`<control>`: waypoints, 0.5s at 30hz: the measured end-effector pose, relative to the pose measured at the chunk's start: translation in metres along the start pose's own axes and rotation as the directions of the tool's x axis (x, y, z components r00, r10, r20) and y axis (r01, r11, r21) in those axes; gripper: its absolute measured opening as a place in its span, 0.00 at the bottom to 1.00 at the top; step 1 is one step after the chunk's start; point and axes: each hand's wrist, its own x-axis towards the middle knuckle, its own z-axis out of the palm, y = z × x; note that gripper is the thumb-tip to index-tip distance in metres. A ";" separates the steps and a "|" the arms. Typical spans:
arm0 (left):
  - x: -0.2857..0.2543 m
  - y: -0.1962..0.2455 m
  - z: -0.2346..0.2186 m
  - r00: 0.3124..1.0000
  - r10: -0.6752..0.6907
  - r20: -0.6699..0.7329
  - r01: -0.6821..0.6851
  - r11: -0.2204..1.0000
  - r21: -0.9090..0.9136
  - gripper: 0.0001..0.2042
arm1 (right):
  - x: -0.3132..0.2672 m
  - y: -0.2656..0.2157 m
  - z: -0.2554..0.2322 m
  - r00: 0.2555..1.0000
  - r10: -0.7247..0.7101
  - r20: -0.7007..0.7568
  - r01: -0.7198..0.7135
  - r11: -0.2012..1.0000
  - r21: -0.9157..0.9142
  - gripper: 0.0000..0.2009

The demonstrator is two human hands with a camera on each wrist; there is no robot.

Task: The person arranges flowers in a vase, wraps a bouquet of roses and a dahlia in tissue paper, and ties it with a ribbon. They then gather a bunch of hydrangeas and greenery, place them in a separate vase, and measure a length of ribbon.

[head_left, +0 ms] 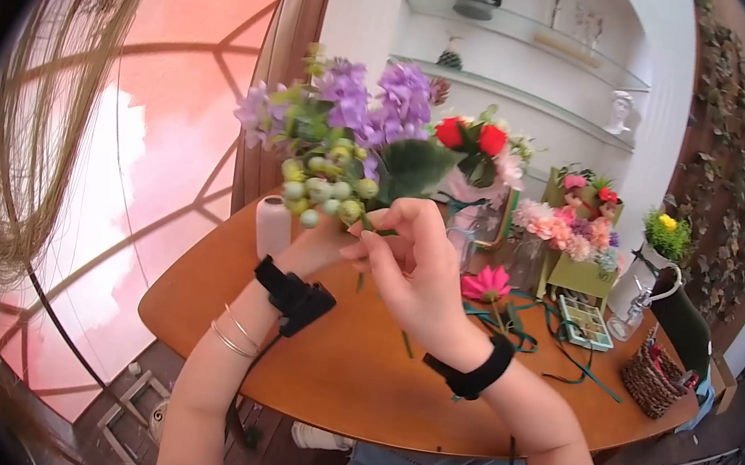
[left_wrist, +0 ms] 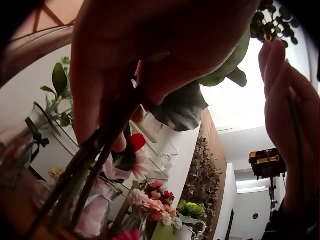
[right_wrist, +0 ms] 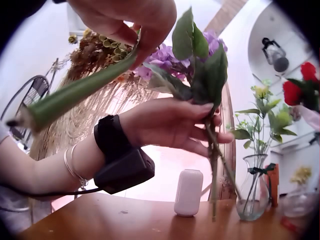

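My left hand [right_wrist: 165,125] grips the stems of a bunch of purple flowers [head_left: 347,92] with broad green leaves [right_wrist: 215,75], held up over the table. Below the fingers, the stems [right_wrist: 214,170] hang down side by side. In front of it, my right hand [head_left: 414,274] pinches a thick green stem [right_wrist: 75,95] between thumb and fingers; its cut end points towards the right wrist camera. Pale green berries [head_left: 331,191] sit at the top of this stem, overlapping the purple flowers in the head view. Part of the left hand is hidden behind the right in the head view.
On the wooden table [head_left: 329,374] stands a white cylinder [head_left: 273,228]. A pink flower [head_left: 488,284], dark green ribbon [head_left: 591,372], a compartment box [head_left: 584,323] and a woven basket [head_left: 652,379] lie to the right. Glass vase [right_wrist: 252,195] and potted flowers [head_left: 666,234] stand further back.
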 end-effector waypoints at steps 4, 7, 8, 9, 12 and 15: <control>0.017 0.011 0.045 0.979 -0.176 0.106 0.197 0.950 -0.243 0.07 | -0.016 0.015 -0.026 0.973 0.108 -0.204 -0.046 0.956 0.289 0.08; 0.014 0.029 0.068 0.965 -0.243 0.100 0.256 0.954 -0.153 0.07 | -0.024 0.028 -0.048 0.964 0.029 -0.266 0.013 0.988 0.152 0.09; 0.011 0.026 0.073 0.954 -0.263 0.147 0.295 0.914 -0.280 0.09 | -0.028 0.031 -0.055 0.962 0.025 -0.272 0.016 0.989 0.147 0.09; 0.009 0.018 0.078 0.953 -0.260 0.153 0.294 0.914 -0.280 0.09 | -0.030 0.031 -0.061 0.945 0.145 -0.293 -0.104 0.983 0.151 0.08; 0.006 0.008 0.089 0.952 -0.265 0.153 0.301 0.903 -0.306 0.11 | -0.037 0.048 -0.072 0.914 0.228 -0.334 -0.255 0.966 -0.039 0.06; 0.001 -0.015 0.097 0.996 -0.020 0.089 0.041 0.969 -0.245 0.11 | -0.044 0.056 -0.071 0.928 0.175 -0.328 -0.229 0.964 -0.133 0.06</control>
